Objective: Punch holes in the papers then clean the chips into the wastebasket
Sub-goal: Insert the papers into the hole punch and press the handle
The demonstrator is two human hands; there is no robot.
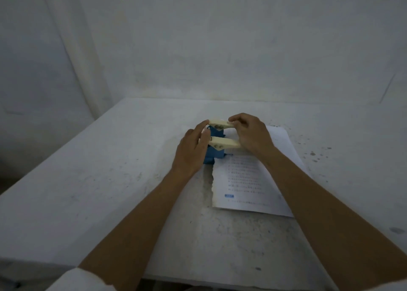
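Observation:
A blue hole punch (214,153) with two cream lever arms (222,144) stands at the middle of the white table (110,180). A printed sheet of paper (246,185) lies to its right, its top left corner reaching the punch. My left hand (191,149) rests against the punch's left side, fingers touching the left ends of the cream arms. My right hand (251,134) grips the right ends of both arms from above. The arms are raised.
The table's surface is worn, with dark specks at the right (312,154) and near the front edge (257,268). A plain white wall (220,48) rises directly behind the table. No wastebasket is in view.

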